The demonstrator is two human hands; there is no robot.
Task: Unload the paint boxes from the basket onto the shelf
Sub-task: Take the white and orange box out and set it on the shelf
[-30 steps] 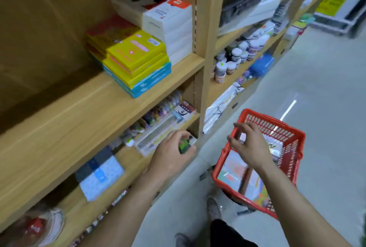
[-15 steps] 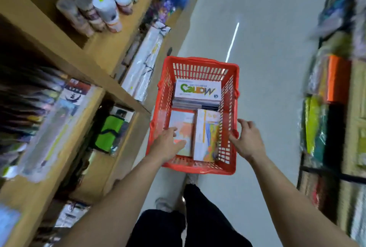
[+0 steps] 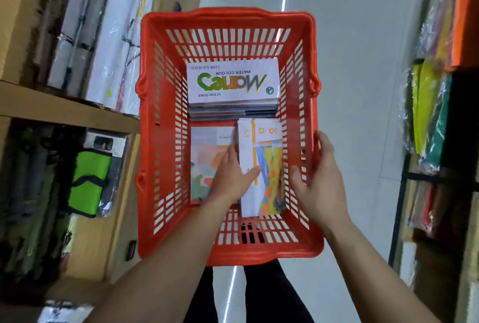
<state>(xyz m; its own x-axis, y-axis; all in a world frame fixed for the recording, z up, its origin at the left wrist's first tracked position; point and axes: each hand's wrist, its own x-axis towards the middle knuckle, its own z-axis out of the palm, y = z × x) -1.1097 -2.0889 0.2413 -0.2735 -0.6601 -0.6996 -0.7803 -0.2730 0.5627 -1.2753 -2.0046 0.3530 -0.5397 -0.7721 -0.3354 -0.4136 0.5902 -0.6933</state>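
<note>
Paint boxes (image 3: 233, 105) lie in three stacks on the floor of the red basket (image 3: 160, 141), which is seen from directly above in the aisle. The water-colour stack (image 3: 233, 79) fills the far end. A low stack (image 3: 204, 146) sits at the near left and a taller stack (image 3: 269, 162) at the near right, the two side by side. The left hand (image 3: 230, 175) reaches down into the basket where these two near stacks meet. Its fingers (image 3: 229, 154) run straight along the left flank of the taller stack and over the low one, and its thumb (image 3: 254, 171) lies across the top box. This placement suits a side-and-top pinch, since the step between the stacks gives access to the box edge. The fingers are not visibly curled, so the grip is judged not yet closed. The right hand (image 3: 321, 175) hangs over the right wall of the basket with its fingers extended along the rim and its thumb spread inward. It holds nothing, and it is probably placed there to steady the basket or to take the right flank of the same stack. The taller stack therefore lies between the two hands, touching the left hand and near the right thumb. The wooden shelf (image 3: 64, 113) stands to the person's left, beside the basket. No box has been lifted clear; the step in hand appears to be the pick-up.
</note>
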